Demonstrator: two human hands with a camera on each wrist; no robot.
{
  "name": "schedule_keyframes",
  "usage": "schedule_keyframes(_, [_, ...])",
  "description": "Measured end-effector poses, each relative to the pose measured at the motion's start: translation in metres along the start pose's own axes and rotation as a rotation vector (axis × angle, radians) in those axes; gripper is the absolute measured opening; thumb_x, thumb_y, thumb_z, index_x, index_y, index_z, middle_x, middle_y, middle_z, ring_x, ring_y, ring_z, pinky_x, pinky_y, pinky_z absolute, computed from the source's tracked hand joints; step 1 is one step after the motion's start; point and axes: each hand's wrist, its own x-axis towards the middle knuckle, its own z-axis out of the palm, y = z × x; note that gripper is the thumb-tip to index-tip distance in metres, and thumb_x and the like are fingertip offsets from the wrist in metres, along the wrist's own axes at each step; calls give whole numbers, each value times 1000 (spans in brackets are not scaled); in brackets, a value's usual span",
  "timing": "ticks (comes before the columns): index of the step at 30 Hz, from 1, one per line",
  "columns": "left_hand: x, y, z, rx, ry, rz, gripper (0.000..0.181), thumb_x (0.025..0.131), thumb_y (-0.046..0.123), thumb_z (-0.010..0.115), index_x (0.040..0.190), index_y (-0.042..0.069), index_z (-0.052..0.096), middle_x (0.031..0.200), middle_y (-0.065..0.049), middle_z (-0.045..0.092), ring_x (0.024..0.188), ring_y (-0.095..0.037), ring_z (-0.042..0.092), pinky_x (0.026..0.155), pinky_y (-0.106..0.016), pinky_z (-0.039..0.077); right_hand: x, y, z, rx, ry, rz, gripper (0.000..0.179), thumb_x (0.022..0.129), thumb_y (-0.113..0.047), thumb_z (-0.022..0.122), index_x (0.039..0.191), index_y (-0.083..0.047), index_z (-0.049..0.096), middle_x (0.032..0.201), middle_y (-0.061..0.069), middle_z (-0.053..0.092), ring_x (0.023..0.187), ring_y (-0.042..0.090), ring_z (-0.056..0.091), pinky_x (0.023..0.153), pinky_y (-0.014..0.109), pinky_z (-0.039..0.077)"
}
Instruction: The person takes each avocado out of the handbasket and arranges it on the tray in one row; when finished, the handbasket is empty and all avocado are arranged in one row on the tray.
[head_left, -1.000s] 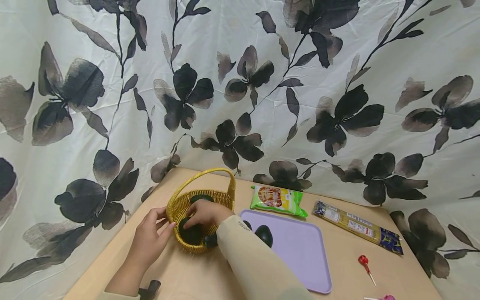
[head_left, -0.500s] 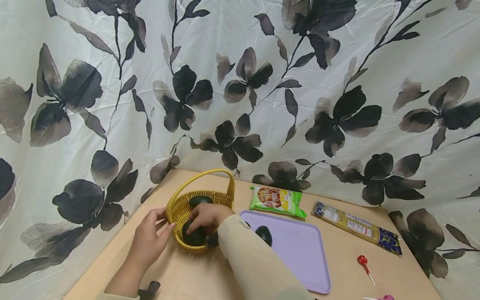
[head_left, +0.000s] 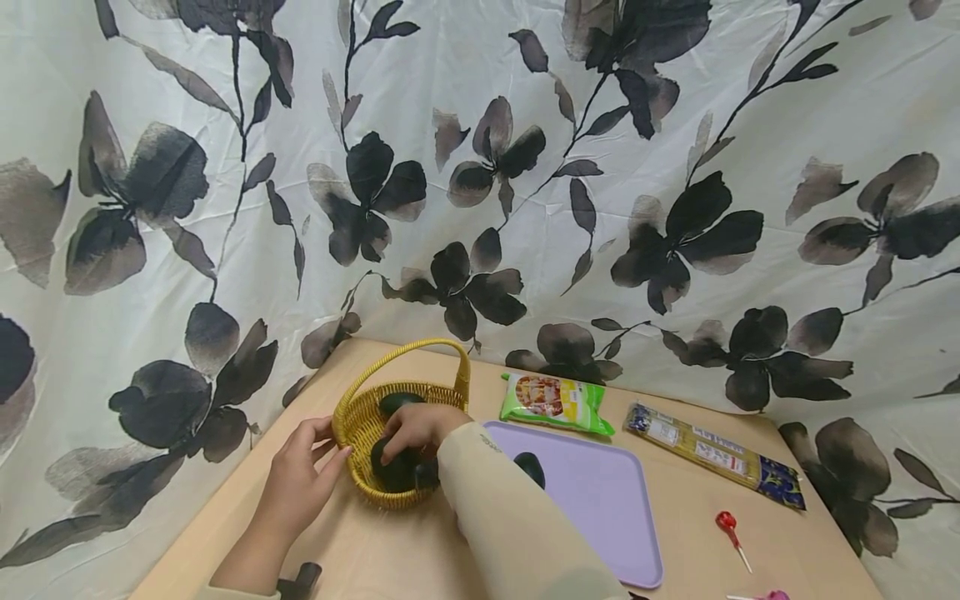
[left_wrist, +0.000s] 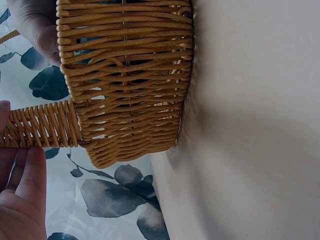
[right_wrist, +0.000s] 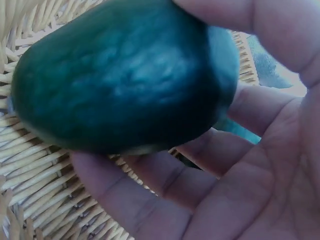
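A yellow wicker basket [head_left: 363, 429] with a tall handle stands on the table. My left hand [head_left: 300, 471] pinches the base of its handle [left_wrist: 42, 125] at the left, thumb and fingers on opposite sides. Inside the basket, my right hand [head_left: 420, 429] grips a dark green avocado [right_wrist: 120, 75], its thumb over the top and fingers curled beneath. Behind that hand, another avocado [head_left: 397, 402] lies in the basket. To the right, an avocado [head_left: 531, 467] on the lilac tray [head_left: 600, 508] is partly covered by the right sleeve.
A green snack bag [head_left: 553, 402] lies behind the tray. Right of it is a long pack of what looks like spaghetti [head_left: 708, 454]. A red lollipop [head_left: 726, 521] and a pink one [head_left: 777, 595] lie at the front right. A flowered cloth hangs behind the table.
My right hand has shifted slightly right inside the basket, with the avocado in its grip. The sleeve now hides a second avocado on the tray. My left hand has stayed in place.
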Motion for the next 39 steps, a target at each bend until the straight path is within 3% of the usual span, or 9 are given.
schedule_keyframes(8, [0, -1, 3, 10, -8, -10, 45, 89, -2, 76, 128, 1, 53, 123, -11, 63, 116, -31, 65, 97, -35, 60, -1, 7, -2, 106, 15, 10, 39, 79, -22, 86, 114, -16, 69, 105, 3, 67, 95, 22, 69, 74, 49, 68])
schedule_keyframes(15, [1, -1, 4, 8, -10, -7, 45, 89, -3, 76, 127, 0, 53, 123, -12, 63, 115, -31, 65, 96, -35, 60, -5, 11, -7, 117, 74, -35, 31, 80, -24, 86, 106, -16, 71, 102, 4, 67, 88, 21, 69, 66, 40, 68])
schedule_keyframes(21, [2, -1, 5, 10, -5, 3, 44, 88, -3, 77, 126, 0, 54, 123, -11, 63, 113, -30, 66, 95, -34, 61, -9, 16, -14, 189, 113, -83, 37, 79, -20, 87, 104, -12, 61, 102, 4, 61, 87, 17, 64, 64, 36, 68])
schedule_keyframes(27, [3, -2, 6, 19, -3, 8, 44, 88, -4, 77, 125, 0, 53, 121, -11, 64, 112, -30, 66, 95, -33, 60, -16, 19, -23, 130, 170, -143, 41, 78, -21, 86, 104, -13, 56, 103, 4, 55, 87, 16, 59, 64, 28, 61])
schedule_keyframes(32, [4, -2, 6, 19, -2, 17, 44, 89, -3, 76, 125, -1, 53, 122, -13, 63, 112, -32, 67, 97, -19, 56, -22, 22, -30, 117, 188, -163, 42, 80, -24, 84, 117, -14, 66, 120, 1, 58, 99, 15, 61, 75, 28, 63])
schedule_keyframes(35, [4, -2, 5, 19, 9, 12, 44, 88, -3, 76, 126, -2, 54, 121, -13, 64, 112, -33, 67, 97, -8, 51, -26, 22, -35, 53, 204, -187, 36, 82, -30, 82, 115, -20, 72, 124, -3, 60, 102, 12, 60, 76, 27, 63])
schedule_keyframes(39, [3, -1, 2, 25, 23, -1, 45, 87, -5, 77, 126, -2, 54, 120, -13, 64, 111, -33, 66, 96, -6, 51, -28, 21, -39, -4, 221, -231, 30, 84, -36, 80, 110, -23, 76, 121, -7, 65, 103, 9, 60, 78, 24, 60])
